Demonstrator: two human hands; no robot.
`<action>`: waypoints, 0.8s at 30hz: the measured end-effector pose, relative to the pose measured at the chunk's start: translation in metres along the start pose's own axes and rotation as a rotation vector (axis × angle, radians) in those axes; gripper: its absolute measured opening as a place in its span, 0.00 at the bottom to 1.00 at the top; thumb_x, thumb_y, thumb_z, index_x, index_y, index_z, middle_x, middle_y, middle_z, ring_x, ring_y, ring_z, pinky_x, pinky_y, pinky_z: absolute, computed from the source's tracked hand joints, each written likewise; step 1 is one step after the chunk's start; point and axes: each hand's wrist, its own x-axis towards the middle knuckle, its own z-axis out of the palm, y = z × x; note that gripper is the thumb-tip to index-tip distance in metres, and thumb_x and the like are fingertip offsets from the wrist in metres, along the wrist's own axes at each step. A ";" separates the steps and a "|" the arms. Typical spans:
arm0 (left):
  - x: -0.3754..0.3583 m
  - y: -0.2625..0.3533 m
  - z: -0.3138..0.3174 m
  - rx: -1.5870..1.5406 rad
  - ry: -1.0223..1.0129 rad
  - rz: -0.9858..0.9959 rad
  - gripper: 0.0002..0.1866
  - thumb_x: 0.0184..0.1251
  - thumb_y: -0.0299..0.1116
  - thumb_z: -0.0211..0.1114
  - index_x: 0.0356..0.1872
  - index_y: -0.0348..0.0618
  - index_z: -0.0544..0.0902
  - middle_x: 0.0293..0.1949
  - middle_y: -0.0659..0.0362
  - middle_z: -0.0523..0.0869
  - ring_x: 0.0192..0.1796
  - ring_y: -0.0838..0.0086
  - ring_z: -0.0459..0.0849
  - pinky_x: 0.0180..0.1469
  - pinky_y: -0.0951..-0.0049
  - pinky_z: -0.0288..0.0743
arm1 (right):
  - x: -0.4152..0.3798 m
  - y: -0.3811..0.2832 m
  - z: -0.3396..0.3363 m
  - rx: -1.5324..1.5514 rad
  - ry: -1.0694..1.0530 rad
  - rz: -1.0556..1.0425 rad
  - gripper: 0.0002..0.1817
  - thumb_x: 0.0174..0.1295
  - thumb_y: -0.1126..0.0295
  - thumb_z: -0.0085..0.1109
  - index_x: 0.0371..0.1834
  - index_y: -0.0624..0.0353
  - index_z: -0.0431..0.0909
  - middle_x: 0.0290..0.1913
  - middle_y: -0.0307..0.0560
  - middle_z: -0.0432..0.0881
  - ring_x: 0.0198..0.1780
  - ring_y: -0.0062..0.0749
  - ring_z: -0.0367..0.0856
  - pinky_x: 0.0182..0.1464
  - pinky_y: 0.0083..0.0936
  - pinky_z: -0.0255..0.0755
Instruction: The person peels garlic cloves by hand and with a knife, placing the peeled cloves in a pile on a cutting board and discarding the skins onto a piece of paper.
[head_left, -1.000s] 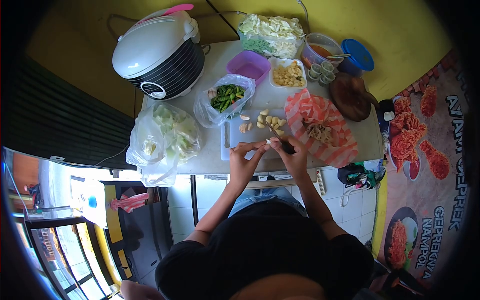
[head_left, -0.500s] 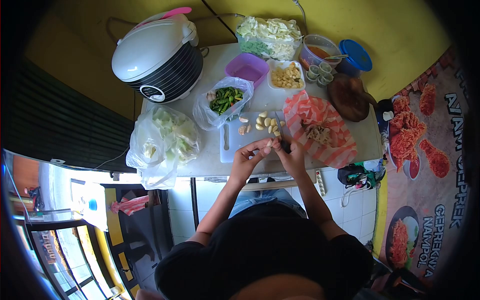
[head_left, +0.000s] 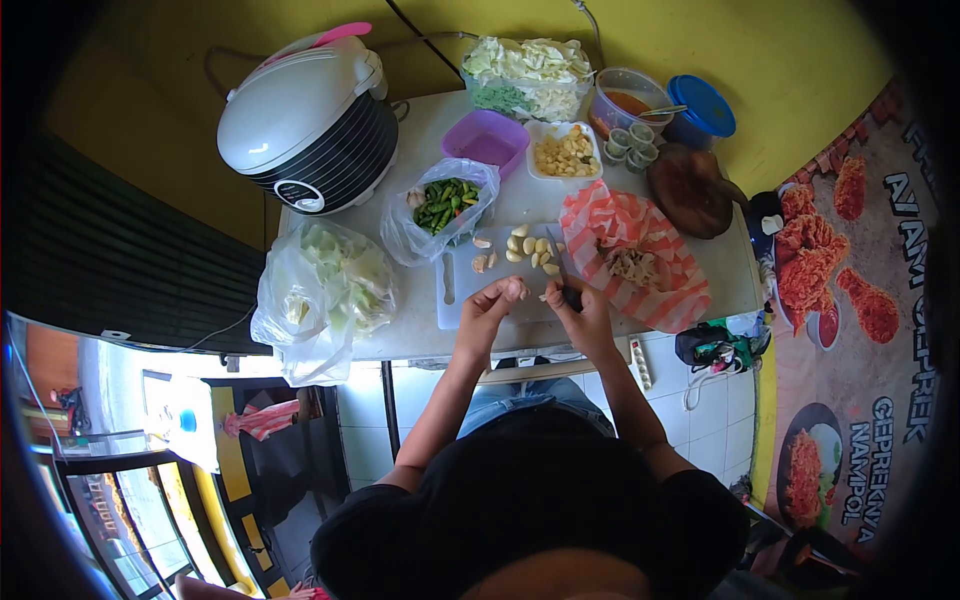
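My left hand (head_left: 484, 312) is pinched above the front of the white cutting board (head_left: 455, 312), with a garlic clove largely hidden by the fingertips. Just to its right, my right hand (head_left: 588, 322) is closed round the dark handle of a knife (head_left: 572, 297); its blade points away from me. A small pale bit shows by the right thumb. Several peeled garlic cloves (head_left: 541, 245) lie on the board beyond the hands, and a few unpeeled cloves (head_left: 479, 263) sit left of them. Right of the board, a red-striped plastic bag (head_left: 680, 285) holds papery peelings (head_left: 632, 265).
A bag of green chillies (head_left: 447, 205), a bag of leafy vegetables (head_left: 330, 285) and a rice cooker (head_left: 330, 140) stand left. Behind are a purple tub (head_left: 487, 138), a white tray of pale pieces (head_left: 565, 152) and a box of cut cabbage (head_left: 528, 75). A brown mortar (head_left: 692, 190) sits right.
My hands, which met at the garlic clove, have come apart: the left has moved a little left and the right stays near with the knife. The view has shifted slightly.
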 end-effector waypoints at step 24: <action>0.007 -0.001 0.019 -0.305 -0.148 -0.064 0.13 0.67 0.38 0.58 0.42 0.38 0.79 0.36 0.58 0.84 0.38 0.78 0.82 0.44 0.79 0.75 | -0.003 -0.031 -0.008 0.055 -0.027 0.019 0.17 0.61 0.66 0.59 0.51 0.62 0.75 0.32 0.33 0.75 0.32 0.09 0.67 0.34 0.09 0.62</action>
